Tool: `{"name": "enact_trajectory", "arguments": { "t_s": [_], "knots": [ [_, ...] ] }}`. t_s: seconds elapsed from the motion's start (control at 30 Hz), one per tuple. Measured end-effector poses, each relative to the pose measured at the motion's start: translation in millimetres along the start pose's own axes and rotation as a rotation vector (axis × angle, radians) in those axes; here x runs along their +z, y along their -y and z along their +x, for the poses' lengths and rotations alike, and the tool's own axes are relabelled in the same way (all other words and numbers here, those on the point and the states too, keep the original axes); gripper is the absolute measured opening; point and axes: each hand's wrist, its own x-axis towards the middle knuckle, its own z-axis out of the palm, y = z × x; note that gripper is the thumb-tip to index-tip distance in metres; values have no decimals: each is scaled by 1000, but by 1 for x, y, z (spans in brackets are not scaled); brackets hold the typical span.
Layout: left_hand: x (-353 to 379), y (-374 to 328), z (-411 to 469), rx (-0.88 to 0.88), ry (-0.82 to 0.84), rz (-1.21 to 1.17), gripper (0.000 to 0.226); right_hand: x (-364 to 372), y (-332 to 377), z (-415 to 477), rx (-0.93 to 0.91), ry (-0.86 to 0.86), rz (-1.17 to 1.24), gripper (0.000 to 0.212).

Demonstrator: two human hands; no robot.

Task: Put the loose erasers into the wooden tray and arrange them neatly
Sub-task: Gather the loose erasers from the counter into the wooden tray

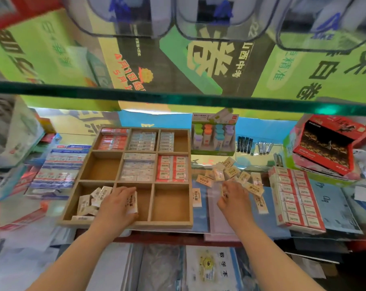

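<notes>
One wooden tray (125,225), two hands (117,203) (233,197)

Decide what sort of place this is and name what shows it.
Probably a stationery shop: a wooden tray holding sorted erasers, nail clippers laid out for sale, and printed workbooks on a glass shelf.

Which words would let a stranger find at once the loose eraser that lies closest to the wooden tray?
Find the square wooden tray with nine compartments, and follow its right wall down to the empty lower-right compartment. Just outside that wall one white paper-wrapped eraser with dark print lies on the blue surface. Unlike the scattered heap of similar erasers further right, it lies alone.
</notes>
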Motion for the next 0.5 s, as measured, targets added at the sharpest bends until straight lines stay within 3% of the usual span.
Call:
{"name": "enact_trajectory", "arguments": {
  "t_s": [0.17,0.4,0.5],
  "knots": [
    [-5,14,3,-36,27,-14,67,4,51,-9,-110,-86,288,28],
    [-12,29,1,113,44,83,54,52,137,-20,-176,155,398,32],
    [-20,55,-8,156,-122,-10,36,70,164,-23,-224,235,336,33]
  ]
}}
